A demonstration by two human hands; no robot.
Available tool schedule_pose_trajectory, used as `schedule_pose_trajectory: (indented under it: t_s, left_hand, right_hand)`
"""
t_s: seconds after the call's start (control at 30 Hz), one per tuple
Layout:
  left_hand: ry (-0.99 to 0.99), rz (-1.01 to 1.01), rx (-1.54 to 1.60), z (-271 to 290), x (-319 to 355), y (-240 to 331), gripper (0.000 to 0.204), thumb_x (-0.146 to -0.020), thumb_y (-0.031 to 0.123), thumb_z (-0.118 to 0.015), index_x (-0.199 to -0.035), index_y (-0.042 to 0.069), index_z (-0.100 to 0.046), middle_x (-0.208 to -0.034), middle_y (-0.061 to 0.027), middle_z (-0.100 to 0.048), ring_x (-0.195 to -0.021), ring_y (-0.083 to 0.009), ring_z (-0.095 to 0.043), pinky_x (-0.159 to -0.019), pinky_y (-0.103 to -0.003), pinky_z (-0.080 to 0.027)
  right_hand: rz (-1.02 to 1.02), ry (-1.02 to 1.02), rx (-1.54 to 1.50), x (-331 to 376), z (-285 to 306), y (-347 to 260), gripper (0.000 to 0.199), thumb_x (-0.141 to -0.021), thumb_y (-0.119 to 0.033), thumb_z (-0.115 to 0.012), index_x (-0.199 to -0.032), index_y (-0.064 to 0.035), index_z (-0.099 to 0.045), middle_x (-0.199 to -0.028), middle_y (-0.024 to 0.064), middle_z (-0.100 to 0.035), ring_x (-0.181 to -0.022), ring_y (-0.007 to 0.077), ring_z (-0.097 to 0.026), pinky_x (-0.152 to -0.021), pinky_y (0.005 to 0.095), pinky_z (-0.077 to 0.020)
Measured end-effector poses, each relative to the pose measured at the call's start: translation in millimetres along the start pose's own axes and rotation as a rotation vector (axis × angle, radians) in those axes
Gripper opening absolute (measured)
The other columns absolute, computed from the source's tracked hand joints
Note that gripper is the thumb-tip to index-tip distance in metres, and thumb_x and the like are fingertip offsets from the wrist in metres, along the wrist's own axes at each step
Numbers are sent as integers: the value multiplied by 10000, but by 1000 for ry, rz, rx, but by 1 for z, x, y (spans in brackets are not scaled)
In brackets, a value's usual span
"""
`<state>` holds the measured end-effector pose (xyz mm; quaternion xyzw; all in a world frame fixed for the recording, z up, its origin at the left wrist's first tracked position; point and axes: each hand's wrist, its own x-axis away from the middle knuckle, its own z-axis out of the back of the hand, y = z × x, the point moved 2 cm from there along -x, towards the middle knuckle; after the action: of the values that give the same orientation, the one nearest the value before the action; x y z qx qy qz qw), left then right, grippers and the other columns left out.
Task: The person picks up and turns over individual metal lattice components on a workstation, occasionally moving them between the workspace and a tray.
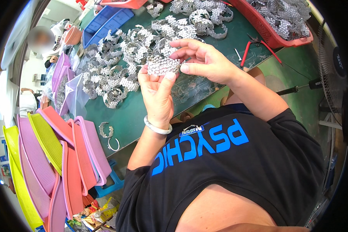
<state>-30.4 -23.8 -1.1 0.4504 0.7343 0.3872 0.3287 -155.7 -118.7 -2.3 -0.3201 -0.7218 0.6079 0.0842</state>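
At twelve o'clock, my left hand [157,91] pinches a silvery honeycomb-textured band [161,66] between thumb and bent fingers; my right hand [208,62] curls half-open at its three-o'clock end, whether gripping I can't tell. Jagged metallic-looking rings [135,52] heap at eleven.

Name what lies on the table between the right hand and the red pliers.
In the head view, a small pale rod lies on the green table between the right hand and the pliers.
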Motion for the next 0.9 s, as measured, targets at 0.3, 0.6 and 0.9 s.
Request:
schedule_pose_trajectory:
  t_s: [0.3, 0.6, 0.9]
  left_hand:
    - [3, -93, -79, 0, -1, -3, 651, -727, -75, -643, -1217, 40, -231, -1155, -135, -440, -1041, -209, -489, -887, -316, -426]
    - [3, -155, -165, 1, -2, -5, 677, -686, -109, -661, -1200, 67, -257, -1135, -107, -390, -1052, -201, -475, -874, -311, -450]
    - [17, -165, -280, 3, -1, -5, 718, -647, -104, -683, -1208, 78, -275, -1128, -94, -402, -1007, -165, -478, -836, -274, -451]
  right_hand:
    - [18, 13, 86, -1, -3, -2, 545, -792, -73, -623, -1281, -30, -387, -1141, 101, -526, -1054, 132, -489, -903, 280, -399]
    - [39, 32, 92, -2, -4, 1, 534, -791, -72, -623, -1273, -31, -398, -1142, 98, -520, -1067, 136, -485, -906, 281, -397]
    - [52, 47, 180, -4, -6, -3, 542, -784, -72, -628, -1272, -25, -398, -1154, 97, -511, -1085, 140, -472, -917, 289, -392]
